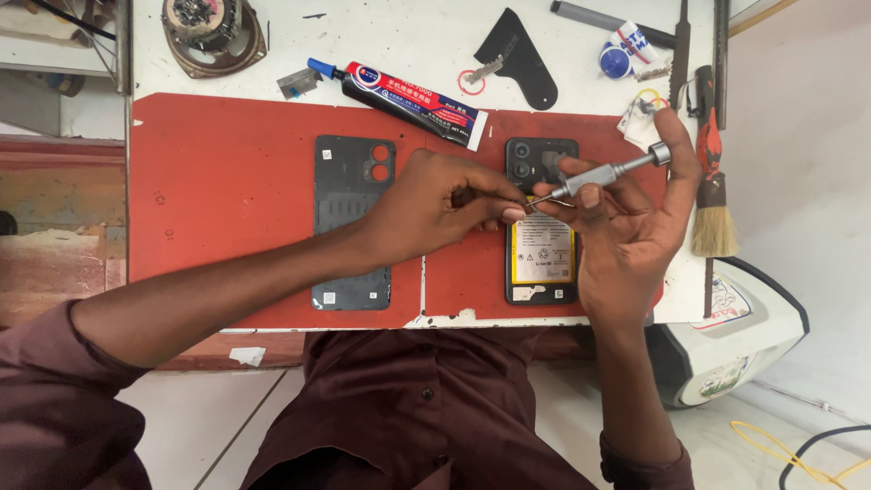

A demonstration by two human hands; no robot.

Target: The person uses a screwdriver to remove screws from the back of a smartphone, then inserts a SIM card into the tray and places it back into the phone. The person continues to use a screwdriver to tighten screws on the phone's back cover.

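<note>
**Figure: Screwdriver tip being attended to above an opened phone**

Nearest you, both forearms in dark maroon sleeves reach over the bench edge onto the red work mat point(227, 181). Your right hand point(635, 236) holds the slim metal screwdriver point(603, 174) at a slant: the index finger curls over its cap at upper right, while the thumb and middle finger are pressed together on the shaft. Your left hand point(435, 204) has its fingertips pinched at the driver's tip (whether a screw sits between them is too small to tell).

Directly beneath the two hands lies the opened phone point(542, 227), back side up on the mat, its battery with a pale label and its camera module exposed. Its removed back cover point(352, 222) rests flat to the left, well apart, camera holes toward the far end.

By these signs, the step in hand appears to be seating or freeing a small screw at the tip. The next move would call for keeping the driver steady and lowering its tip squarely to a screw position on the phone.

Farther off lie a tube of adhesive point(408, 98), a black triangular pry tool point(517, 54), and a brush point(712, 213) at the mat's right edge.
</note>
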